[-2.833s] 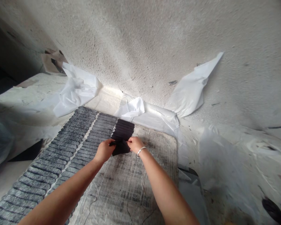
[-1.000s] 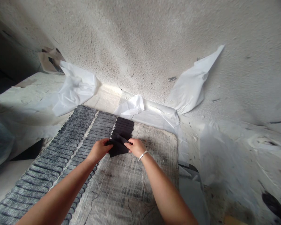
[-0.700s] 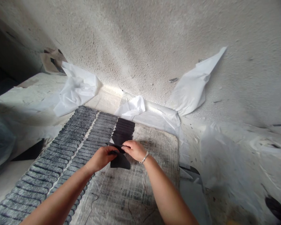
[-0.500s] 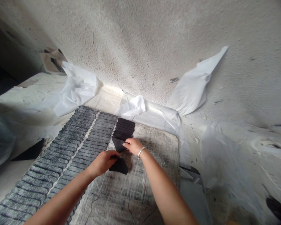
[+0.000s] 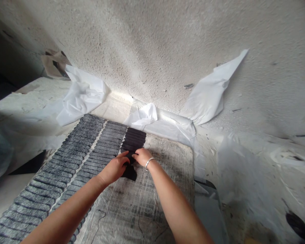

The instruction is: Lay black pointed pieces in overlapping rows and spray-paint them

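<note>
My left hand [image 5: 115, 167] is closed on black fabric pieces [image 5: 130, 173], which stick out below its fingers. Its index finger reaches forward to the near end of a row of overlapping black pieces [image 5: 134, 137]. My right hand [image 5: 143, 157], with a silver bracelet at the wrist, has its thumb and finger closed at the edge of the black piece nearest me in that row. The fingertips of both hands nearly meet there, and hide part of this piece. The row lies on a worn, fibrous grey board [image 5: 167, 162].
Two longer rows of overlapping grey pieces, one mid-grey [image 5: 112, 135] and one speckled [image 5: 87, 132], run along the left. Crumpled white sheets [image 5: 83, 95] lie by the rough wall [image 5: 155, 51]. Loose threads [image 5: 139, 223] lie on the board's near part.
My left hand has moved forward and up to the row with its black pieces. The black piece at my right fingers, raised before, now lies flatter against the row.
</note>
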The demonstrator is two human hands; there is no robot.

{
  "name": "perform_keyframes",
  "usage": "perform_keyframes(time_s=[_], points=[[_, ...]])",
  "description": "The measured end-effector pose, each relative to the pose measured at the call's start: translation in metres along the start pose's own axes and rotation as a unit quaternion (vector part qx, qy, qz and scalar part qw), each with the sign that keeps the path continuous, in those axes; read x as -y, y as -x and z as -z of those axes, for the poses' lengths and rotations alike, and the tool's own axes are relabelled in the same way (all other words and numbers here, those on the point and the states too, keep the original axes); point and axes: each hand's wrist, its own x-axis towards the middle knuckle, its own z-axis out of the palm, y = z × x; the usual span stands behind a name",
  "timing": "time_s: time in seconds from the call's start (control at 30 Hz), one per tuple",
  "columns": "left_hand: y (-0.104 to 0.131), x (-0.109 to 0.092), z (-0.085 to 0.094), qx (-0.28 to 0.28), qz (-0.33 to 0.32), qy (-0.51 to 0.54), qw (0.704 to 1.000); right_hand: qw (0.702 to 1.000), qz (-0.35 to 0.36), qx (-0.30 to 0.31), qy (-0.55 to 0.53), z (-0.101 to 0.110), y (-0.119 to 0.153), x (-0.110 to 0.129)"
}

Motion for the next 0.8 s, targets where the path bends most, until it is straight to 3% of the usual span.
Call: perform_keyframes(time_s=[0.27,0.57,0.8], points=[[-0.001,0.001,-0.006,0.013,0.019,-0.010,1.000,0.998,-0.010,-0.017,0.054,-0.006,-0.001,0.008],[-0.001,0.006,-0.009,0.015,0.021,-0.033,0.999,0.997,-0.073,-0.029,-0.023,-0.003,0.017,-0.011],[0.000,0.006,-0.005,0.018,0.018,-0.056,0.998,0.995,-0.083,-0.039,-0.032,-0.003,0.018,-0.011]])
